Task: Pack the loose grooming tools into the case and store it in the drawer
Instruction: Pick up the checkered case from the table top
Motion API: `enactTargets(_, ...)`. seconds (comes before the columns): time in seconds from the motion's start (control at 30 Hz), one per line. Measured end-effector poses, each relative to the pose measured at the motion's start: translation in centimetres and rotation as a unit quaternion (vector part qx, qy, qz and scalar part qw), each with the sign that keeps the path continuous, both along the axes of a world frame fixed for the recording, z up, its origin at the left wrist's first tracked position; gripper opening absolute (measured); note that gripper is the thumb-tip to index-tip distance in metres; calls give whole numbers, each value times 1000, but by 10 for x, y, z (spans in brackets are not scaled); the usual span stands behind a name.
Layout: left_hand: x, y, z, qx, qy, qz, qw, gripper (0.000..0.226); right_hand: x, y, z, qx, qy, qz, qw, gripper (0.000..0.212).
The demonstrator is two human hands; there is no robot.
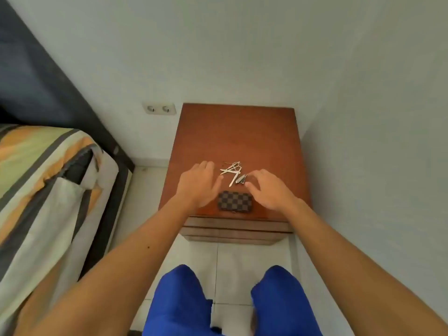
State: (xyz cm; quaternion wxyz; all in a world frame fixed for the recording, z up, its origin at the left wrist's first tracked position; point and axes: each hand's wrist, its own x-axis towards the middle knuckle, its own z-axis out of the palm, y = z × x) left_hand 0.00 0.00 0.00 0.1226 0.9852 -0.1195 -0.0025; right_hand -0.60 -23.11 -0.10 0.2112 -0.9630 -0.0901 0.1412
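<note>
At centre frame, a person's left hand [198, 184] and right hand [268, 190] hover with fingers spread and empty over a wooden nightstand [238, 134]. Between them lies a loose heap of metal grooming tools [234, 173]; just below it sits a closed checkered case [235, 201] near the front edge. A striped bed [46, 180] fills the left.

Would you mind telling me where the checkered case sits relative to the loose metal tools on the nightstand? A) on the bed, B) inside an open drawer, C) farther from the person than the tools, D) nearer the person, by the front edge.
D: the closed checkered case lies near the nightstand front edge, with the metal tools heaped just beyond it, between the left hand and right hand.
</note>
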Motion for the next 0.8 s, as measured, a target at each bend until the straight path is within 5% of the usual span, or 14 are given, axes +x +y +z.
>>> enactTargets(0.37,-37,-10,-118,-35,-20,-79,996,62,-34,-7,-103,-15,-113,42,993,59)
enactTargets(0.8,-69,0,-122,-71,-5,-76,995,72,-77,-6,-112,23,-131,42,990,71)
